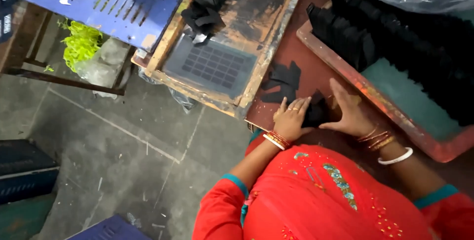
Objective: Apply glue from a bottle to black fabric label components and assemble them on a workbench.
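sleeves (222, 205): red, teal cuffs
cloth pieces (316, 111), 12 o'clock of hands: black
screen frame (222, 67): brown wood, grey grid mesh
metal panel (98, 3), 10 o'clock: blue, slotted
tray (345, 77): reddish rim, teal floor

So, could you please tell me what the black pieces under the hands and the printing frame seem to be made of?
The black pieces look like thin matte fabric or felt: limp, dull, raggedly cut. The printing frame looks like bare, ink-stained wood around a grey mesh screen, probably fine synthetic weave.
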